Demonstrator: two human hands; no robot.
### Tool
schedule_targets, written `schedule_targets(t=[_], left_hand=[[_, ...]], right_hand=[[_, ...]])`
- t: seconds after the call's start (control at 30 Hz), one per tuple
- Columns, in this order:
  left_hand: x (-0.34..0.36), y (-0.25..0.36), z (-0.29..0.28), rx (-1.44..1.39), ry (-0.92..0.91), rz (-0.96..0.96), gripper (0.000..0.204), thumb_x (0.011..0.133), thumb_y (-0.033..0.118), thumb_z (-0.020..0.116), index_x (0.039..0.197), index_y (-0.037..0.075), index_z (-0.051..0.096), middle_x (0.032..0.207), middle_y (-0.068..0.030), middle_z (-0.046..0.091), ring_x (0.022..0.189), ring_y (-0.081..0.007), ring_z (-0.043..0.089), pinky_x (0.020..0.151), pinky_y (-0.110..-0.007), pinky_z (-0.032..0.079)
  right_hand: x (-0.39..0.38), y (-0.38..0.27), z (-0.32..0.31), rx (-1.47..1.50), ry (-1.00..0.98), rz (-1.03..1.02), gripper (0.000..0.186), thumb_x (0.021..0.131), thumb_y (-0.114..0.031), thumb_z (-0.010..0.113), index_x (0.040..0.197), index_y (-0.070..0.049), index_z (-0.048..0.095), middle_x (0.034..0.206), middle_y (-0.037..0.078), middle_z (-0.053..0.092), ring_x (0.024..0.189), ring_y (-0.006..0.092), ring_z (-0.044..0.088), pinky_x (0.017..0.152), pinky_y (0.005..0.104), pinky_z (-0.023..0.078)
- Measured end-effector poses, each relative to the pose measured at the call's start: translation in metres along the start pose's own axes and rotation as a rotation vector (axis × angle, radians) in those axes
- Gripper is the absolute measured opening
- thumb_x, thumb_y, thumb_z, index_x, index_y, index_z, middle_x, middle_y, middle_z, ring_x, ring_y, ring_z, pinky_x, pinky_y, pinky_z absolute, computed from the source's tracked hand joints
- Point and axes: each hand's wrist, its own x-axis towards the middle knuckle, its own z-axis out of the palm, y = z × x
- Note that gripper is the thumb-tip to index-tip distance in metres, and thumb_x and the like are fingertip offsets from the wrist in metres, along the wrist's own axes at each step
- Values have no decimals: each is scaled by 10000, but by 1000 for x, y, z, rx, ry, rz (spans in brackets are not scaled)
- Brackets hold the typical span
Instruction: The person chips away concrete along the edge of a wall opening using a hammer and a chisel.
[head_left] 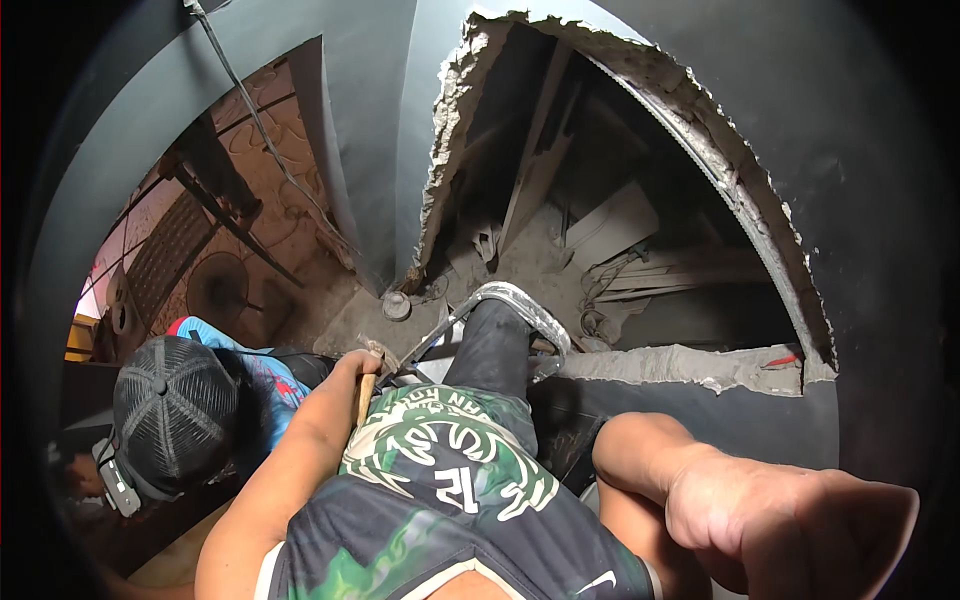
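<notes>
I observe the left hand (355, 366) at the centre of the frame, slightly left. Its grip is clamped on a wooden-handled tool (366, 398), with the handle pointing down the frame beside the patterned jersey (440, 470); I cannot identify the tool's head. The right hand (790, 515) occupies the lower right, close to the camera. Its fingers appear curled, but the palm side is hidden, so I cannot tell whether the grip is closed or contains anything. Above centre, a light metal frame (522, 299) surrounds the dark trouser leg (490, 350). Upper centre to right, I view a rough-edged opening (447, 140) in a grey wall (365, 110). At lower left, a co-worker in a dark mesh cap (175, 415) is near the left arm.
</notes>
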Motion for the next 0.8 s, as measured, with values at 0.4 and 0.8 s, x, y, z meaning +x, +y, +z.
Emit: schedule_targets(t=[0.4,0.8], left_hand=[[-3,-11,6,78,30,93,404,807,270,629,1124,46,739,1158,-172,723,1037,-326,684,877,-437,523],[7,-8,4,-25,-95,99,342,826,289,686,1058,49,762,1059,-134,733,970,-268,651,846,-429,500]], right_hand=[[-20,3,-14,183,-54,-107,466,744,190,689,617,-129,375,710,9,538,668,89,555,568,117,455],[-12,26,-16,75,122,-208,279,828,93,648,705,-89,475,790,-18,557,644,67,540,610,153,448]])
